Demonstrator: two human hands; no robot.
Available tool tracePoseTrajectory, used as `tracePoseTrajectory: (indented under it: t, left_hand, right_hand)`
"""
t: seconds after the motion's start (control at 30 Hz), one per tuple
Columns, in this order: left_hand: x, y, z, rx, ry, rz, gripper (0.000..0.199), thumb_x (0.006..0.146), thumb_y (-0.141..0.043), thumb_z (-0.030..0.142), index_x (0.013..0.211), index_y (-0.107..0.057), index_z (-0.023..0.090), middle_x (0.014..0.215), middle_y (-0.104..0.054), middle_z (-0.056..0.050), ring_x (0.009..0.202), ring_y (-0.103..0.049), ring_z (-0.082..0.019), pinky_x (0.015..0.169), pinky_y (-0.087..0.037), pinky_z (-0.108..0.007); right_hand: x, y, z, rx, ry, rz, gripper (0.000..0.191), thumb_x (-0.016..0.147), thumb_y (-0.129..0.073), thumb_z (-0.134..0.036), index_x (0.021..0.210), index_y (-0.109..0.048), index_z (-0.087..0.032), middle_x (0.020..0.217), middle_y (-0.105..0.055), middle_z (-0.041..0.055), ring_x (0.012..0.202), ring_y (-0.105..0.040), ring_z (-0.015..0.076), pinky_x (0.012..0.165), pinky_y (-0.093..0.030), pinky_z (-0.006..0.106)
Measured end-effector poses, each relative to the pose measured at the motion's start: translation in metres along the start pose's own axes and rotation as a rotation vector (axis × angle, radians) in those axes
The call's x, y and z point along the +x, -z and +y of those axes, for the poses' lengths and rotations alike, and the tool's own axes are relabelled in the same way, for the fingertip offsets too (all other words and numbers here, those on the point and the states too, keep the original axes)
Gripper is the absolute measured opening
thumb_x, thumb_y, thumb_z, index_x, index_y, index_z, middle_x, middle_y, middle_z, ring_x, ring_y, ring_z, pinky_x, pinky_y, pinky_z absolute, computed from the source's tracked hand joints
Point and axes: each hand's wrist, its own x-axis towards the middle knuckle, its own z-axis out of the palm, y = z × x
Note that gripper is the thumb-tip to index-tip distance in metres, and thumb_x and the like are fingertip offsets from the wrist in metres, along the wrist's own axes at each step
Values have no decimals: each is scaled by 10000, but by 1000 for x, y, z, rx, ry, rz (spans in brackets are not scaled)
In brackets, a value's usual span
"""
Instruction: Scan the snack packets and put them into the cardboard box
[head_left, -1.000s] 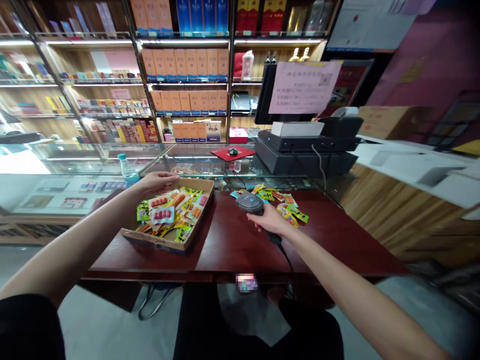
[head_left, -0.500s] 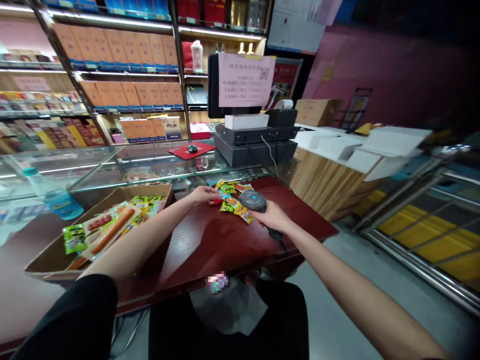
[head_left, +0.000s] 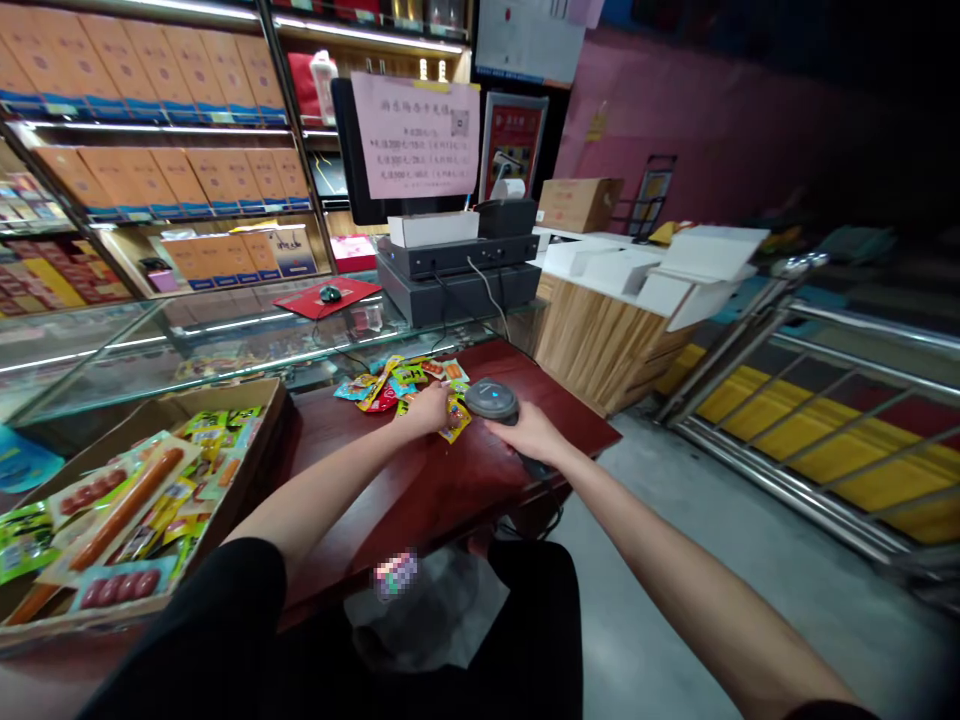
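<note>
My left hand (head_left: 427, 410) is closed at the edge of a heap of small snack packets (head_left: 409, 374), its fingers on a yellow snack packet (head_left: 455, 422). My right hand (head_left: 534, 437) grips a dark grey barcode scanner (head_left: 491, 400) by its handle. The scanner's head faces the yellow packet, and a small blue light shows on it. A red packet (head_left: 384, 400) lies in the heap, left of my left hand. An open cardboard box (head_left: 274, 400) of wrapped sausages and snacks stands beside my left forearm.
The dark red table (head_left: 352, 500) adjoins a glass display counter (head_left: 247, 330). On the counter are a cash register (head_left: 457, 285), a monitor with a pink notice (head_left: 420, 140) and a mouse (head_left: 330, 293) on a red pad. A metal railing (head_left: 840, 400) runs along the right.
My left hand has let go of the red packet and moved right onto the yellow one. The scanner has shifted slightly right over the table. My view has turned to the right.
</note>
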Motion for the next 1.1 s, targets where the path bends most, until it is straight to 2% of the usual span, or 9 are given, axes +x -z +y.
tracePoseTrajectory:
  t: [0.13,0.23,0.33,0.43,0.5,0.6,0.77,0.9,1.1]
  left_hand:
    - [4,0,10,102,24,-109,563,611,-795,334,1119,-621,167,1219,-572,-172,1082,-594,-316,875,-461,-330]
    - [-1,3,8,127,31,-86,598,602,-793,311,1135,-560,169,1206,-571,-151,1078,-595,-287,865,-471,-321]
    - [-11,9,-6,97,84,-72,563,660,-746,307,1152,-512,161,1111,-625,-132,995,-630,-263,801,-486,-312]
    - [-25,23,-36,17,142,-76,502,653,-761,329,1075,-544,164,1002,-667,-106,928,-645,-253,741,-485,-291]
    - [-36,35,-63,-104,193,-65,497,593,-812,319,1004,-574,174,913,-677,-69,870,-650,-233,689,-481,-262]
    - [-55,57,-107,-435,345,-47,515,532,-860,287,964,-600,183,735,-653,1,697,-640,-176,578,-462,-225]
    - [-91,84,-158,-869,468,32,531,405,-919,300,836,-644,154,696,-660,12,620,-614,-129,542,-467,-210]
    - [-109,89,-168,-1099,534,114,557,388,-930,305,845,-649,156,701,-664,19,577,-594,-100,553,-497,-226]
    - [-116,91,-164,-1221,522,113,517,431,-929,250,865,-668,151,696,-669,5,591,-615,-101,518,-475,-196]
  right_hand:
    - [-2,5,5,-15,-17,30,133,763,-640,-257,839,-624,-149,483,-595,-18,407,-568,117,449,-439,199]
    - [-2,3,6,2,-14,19,138,765,-634,-265,842,-618,-152,482,-588,-25,402,-563,116,440,-436,198]
    - [-2,-3,3,8,-2,6,130,765,-628,-274,815,-604,-156,482,-586,-25,403,-564,117,435,-437,198]
    - [-1,-16,-7,1,1,-19,119,758,-632,-269,793,-599,-160,487,-589,-22,406,-567,118,428,-435,196]
    - [1,-28,-17,5,-13,-59,115,756,-635,-267,789,-604,-161,483,-582,-25,400,-556,115,412,-425,191]
    - [6,-50,-31,16,-7,-126,128,754,-639,-250,843,-624,-160,475,-569,-36,401,-542,108,397,-410,181]
    - [13,-81,-52,-32,56,-175,161,756,-642,-270,874,-608,-166,494,-589,-32,412,-570,119,424,-449,194]
    - [14,-97,-72,-88,91,-200,148,757,-637,-282,848,-591,-175,511,-605,-21,415,-583,126,421,-453,199]
    - [14,-118,-84,-140,160,-265,153,766,-622,-299,859,-589,-182,511,-603,-18,420,-598,144,411,-459,215]
